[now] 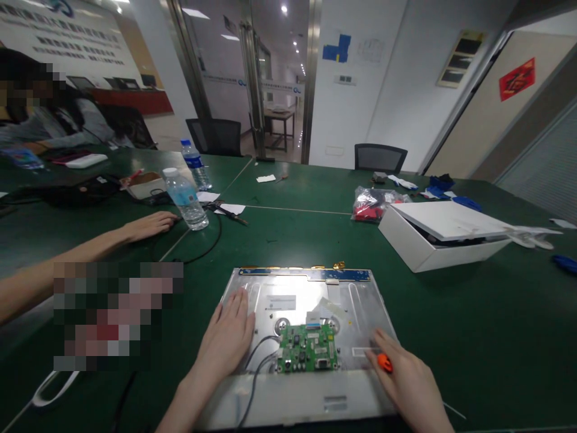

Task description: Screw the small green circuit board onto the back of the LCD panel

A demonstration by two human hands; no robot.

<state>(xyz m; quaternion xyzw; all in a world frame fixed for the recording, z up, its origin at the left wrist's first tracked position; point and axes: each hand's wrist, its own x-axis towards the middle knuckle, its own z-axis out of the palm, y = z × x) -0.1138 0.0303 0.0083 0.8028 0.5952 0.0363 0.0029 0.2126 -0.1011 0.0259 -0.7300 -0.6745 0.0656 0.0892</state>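
A silvery metal display panel [270, 288] lies back side up on the green table near me. A green circuit board [308, 347] sits on its middle, with dark cables running off its left side. Along the panel's far edge is a narrow blue circuit strip [288, 274]. My left hand [229, 337] rests flat on the panel's left part, fingers stretched out. At the right part, my right hand [403, 373] is closed around an orange-handled tool [384, 362]; a thin shaft [454, 411] shows beyond the hand's right side.
Another person's hand [151, 225] rests on the table at the left, near a water bottle [186, 201]; a second bottle [196, 166] stands behind. A white box [433, 255], lid ajar, and a plastic bag with red contents [372, 207] are at the right. Someone sits at the far left.
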